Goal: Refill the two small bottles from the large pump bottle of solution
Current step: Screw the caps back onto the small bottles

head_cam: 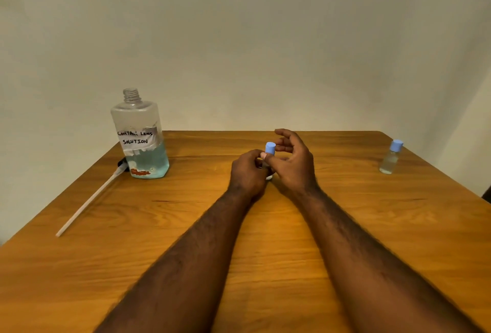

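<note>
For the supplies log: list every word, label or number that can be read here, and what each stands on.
"CONTACT LENS SOLUTION": handwritten on the taped label of the large bottle; the last letter of the first word is smudged.
Orange print at the large bottle's foot: too blurred to read.
Far small bottle, and the blue cap of the held small bottle: no text shows.

**What the tabletop carries**

The uncapped solution bottle (140, 133) stands on the wooden tabletop (186, 226). Its pump (90, 200), dip tube attached, lies just left of it. To its right stands the middle small bottle (270, 148), blue-capped; well beyond that, the second small bottle (390, 158).
</note>
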